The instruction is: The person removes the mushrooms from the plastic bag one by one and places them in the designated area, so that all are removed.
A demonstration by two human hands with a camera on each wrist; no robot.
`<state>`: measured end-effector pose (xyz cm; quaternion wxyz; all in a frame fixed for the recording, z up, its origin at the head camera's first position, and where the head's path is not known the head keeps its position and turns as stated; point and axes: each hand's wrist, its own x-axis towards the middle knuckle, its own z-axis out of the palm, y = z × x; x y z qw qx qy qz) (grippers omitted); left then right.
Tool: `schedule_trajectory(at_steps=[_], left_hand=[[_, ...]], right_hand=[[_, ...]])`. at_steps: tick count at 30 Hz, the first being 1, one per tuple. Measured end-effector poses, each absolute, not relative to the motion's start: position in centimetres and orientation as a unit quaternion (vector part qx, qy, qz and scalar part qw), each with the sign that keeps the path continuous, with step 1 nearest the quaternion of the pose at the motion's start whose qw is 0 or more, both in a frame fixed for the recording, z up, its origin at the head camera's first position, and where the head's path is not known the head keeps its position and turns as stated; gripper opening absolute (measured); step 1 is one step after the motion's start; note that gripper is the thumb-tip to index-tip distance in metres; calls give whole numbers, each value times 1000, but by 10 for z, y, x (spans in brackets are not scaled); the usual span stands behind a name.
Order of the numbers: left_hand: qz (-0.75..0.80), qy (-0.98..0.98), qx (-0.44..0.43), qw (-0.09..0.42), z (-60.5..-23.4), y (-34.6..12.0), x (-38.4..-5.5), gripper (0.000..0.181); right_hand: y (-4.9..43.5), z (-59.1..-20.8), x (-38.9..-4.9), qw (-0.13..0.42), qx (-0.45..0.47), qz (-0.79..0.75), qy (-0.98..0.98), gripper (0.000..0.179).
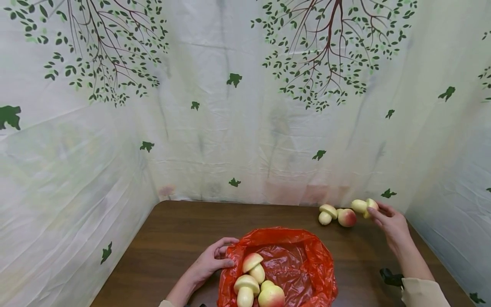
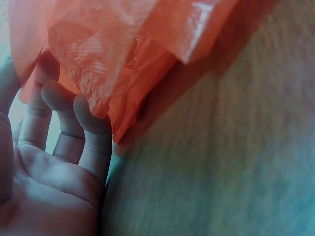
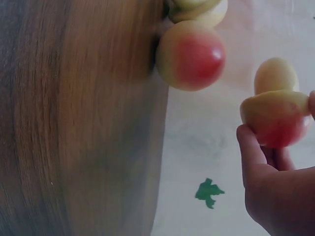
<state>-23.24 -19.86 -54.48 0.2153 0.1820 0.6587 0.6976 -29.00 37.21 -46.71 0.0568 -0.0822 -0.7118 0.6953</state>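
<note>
At the right back of the table my right hand [image 1: 395, 226] grips a toy mushroom [image 1: 359, 206] by its cap. In the right wrist view this mushroom [image 3: 275, 105] shows a pale stem and a cap blushing red, with the thumb and fingers round the cap. My left hand [image 1: 209, 261] holds the left rim of a red plastic bag [image 1: 322, 260], its curled fingertips partly behind the film in the left wrist view. Inside the bag's left side lie a mushroom [image 1: 253, 265], a paler mushroom [image 1: 246, 290] and a rounded red-and-yellow piece [image 1: 271, 295].
Left of my right hand, a pale mushroom [image 1: 327, 214] and a round red-and-yellow piece [image 1: 347, 218] lie together near the back edge of the brown wooden table [image 1: 184, 230]. A leaf-printed cloth [image 1: 238, 140] hangs behind and on both sides.
</note>
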Motion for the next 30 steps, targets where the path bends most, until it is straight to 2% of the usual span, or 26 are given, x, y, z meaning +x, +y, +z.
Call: schedule_trajectory(at_steps=[10,19,30], left_hand=[[698,659,177,216,-546,-199,-232,57],[699,657,180,217,-544,-199,-233,57],[702,651,188,220,-544,-200,-233,56]], right_hand=[[375,-483,-304,72,-150,716,-678,59],[376,-493,-316,79,-203,668,-712,86],[379,-509,-325,80,-220,638,-733,83]])
